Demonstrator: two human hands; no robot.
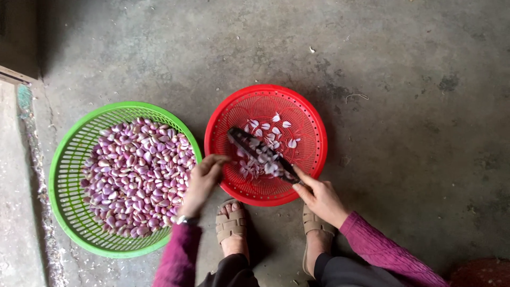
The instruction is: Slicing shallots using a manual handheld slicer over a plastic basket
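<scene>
1. Your right hand (320, 197) is closed around the handle end of a dark knife (260, 153). The blade runs up and to the left, over the inside of the red basket (313, 122).
2. The red basket sits on the concrete floor (404, 106), directly ahead of your feet. It holds a small scatter of pale, pinkish garlic pieces (268, 139), most of them lying under and just beside the blade.
3. Your left hand (203, 182) hovers at the gap between the two baskets. Its fingers are curled loosely, with the fingertips (220, 159) at the left rim of the red basket. Whether it holds a clove cannot be told from this view.
4. The green basket (66, 165) stands to the left of the red one, their rims almost touching. It is filled with a thick layer of purple and white garlic cloves (135, 175).
5. You wear a watch (183, 219) on the left wrist and magenta sleeves (382, 250) on both arms.
6. Your sandals (230, 223) rest on the floor just below the red basket, one under each hand.
7. Loose scraps of skin (45, 212) lie along the floor seam at the left edge.
</scene>
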